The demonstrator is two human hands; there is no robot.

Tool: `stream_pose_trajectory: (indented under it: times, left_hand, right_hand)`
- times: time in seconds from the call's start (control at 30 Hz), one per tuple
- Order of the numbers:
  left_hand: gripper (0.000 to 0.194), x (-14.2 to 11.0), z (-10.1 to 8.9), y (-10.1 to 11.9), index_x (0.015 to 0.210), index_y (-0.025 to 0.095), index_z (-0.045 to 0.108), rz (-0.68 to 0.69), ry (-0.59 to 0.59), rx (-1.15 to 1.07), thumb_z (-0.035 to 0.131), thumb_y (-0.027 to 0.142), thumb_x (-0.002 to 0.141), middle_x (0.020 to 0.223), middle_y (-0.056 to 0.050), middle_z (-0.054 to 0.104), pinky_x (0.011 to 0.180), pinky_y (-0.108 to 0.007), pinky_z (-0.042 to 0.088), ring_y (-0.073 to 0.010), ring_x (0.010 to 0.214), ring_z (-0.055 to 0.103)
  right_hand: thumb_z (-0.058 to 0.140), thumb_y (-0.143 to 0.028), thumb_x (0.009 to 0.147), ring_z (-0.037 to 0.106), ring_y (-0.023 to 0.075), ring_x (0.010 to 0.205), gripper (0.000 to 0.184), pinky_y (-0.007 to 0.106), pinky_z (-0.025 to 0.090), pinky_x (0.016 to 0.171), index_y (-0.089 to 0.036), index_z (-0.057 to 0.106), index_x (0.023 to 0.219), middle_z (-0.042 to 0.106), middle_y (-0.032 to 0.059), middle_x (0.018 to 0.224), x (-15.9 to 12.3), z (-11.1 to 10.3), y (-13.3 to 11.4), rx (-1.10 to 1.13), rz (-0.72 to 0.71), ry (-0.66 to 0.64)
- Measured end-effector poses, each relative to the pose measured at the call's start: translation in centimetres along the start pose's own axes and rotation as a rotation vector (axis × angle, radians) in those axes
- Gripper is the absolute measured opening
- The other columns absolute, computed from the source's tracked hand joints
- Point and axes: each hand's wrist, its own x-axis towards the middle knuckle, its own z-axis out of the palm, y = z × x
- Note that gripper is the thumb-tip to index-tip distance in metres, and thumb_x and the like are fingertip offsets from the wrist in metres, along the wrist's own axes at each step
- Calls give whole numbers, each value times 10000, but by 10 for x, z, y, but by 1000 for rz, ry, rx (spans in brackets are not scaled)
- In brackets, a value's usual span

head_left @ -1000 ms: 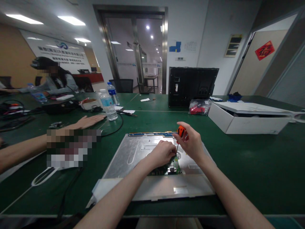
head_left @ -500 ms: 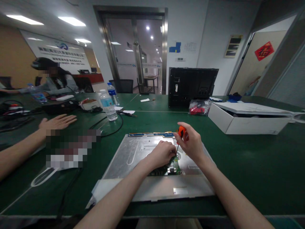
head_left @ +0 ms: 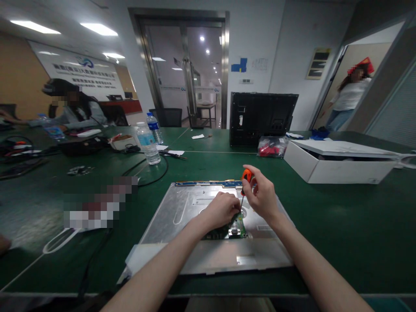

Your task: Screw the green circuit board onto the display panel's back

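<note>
My right hand (head_left: 262, 193) is closed around the orange and black handle of a screwdriver (head_left: 247, 175). The shaft slants down to the upper edge of a green circuit board (head_left: 241, 226). Beside the tip, my left hand (head_left: 224, 208) rests over the board with its fingers curled together; what they pinch, if anything, is hidden. Under both hands lies a flat silvery metal panel (head_left: 169, 212), seemingly the back of a display. A narrow blue circuit strip (head_left: 204, 184) runs along its far edge.
Left of the panel are cables, a pixelated item with a white cord (head_left: 60, 240), and two water bottles (head_left: 147, 145). A black monitor housing (head_left: 263, 117), a bag of red parts (head_left: 272, 147) and a white box (head_left: 344, 169) stand beyond. A co-worker (head_left: 78, 104) sits far left.
Another person's hand and forearm at the left have drawn back, uncovering small parts on the table. Someone has appeared in the right doorway. My right fingers have shifted slightly on the screwdriver handle.
</note>
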Motion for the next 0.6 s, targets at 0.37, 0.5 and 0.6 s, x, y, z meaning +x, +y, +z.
stream_pose_trajectory:
  times: [0.37, 0.5, 0.6]
  left_hand:
    - [166, 0, 1, 0, 805, 165, 717, -7, 9, -18, 569, 91, 822, 828, -46, 728, 763, -275, 454, -186, 783, 647]
    - [159, 0, 1, 0, 817, 165, 718, -6, 5, 4, 577, 93, 824, 834, -49, 727, 763, -279, 451, -192, 792, 649]
    - [156, 0, 1, 0, 821, 170, 717, 2, 4, 12, 580, 96, 829, 831, -43, 725, 756, -276, 446, -190, 788, 646]
  right_hand:
    - [574, -369, 927, 483, 113, 576, 270, 242, 398, 548, -181, 572, 1120, 560, 2, 796, 1, -2, 0, -65, -84, 12]
    - [491, -311, 944, 490, 113, 567, 293, 247, 409, 549, -172, 555, 1193, 589, 12, 824, 1, -2, -2, -19, -43, -11]
    - [433, -249, 947, 502, 111, 561, 341, 244, 419, 540, -162, 527, 1263, 610, 22, 850, 0, -2, -2, 11, -27, -31]
